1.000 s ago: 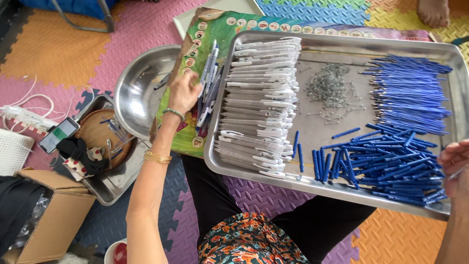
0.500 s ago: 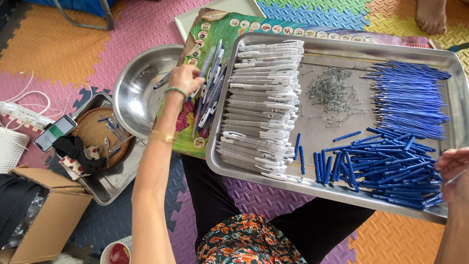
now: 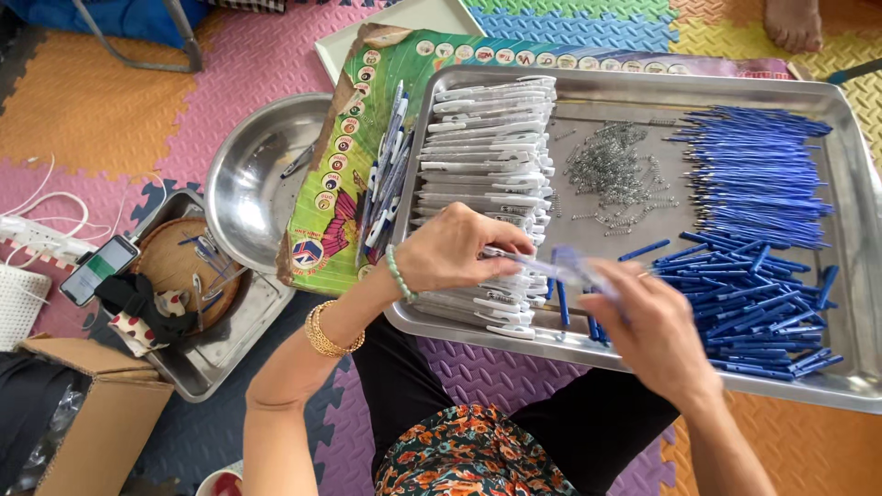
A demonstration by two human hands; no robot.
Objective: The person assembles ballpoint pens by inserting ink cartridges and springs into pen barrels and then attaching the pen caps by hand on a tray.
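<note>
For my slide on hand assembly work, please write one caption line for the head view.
Over a steel tray of white pen barrels, springs and blue refills, left hand and right hand join pen parts.

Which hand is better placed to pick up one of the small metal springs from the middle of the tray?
Probably the right hand. It is nearer the springs and the blue refills, though blurred. The left hand rests over the white pen barrels and pinches a pen part.
</note>
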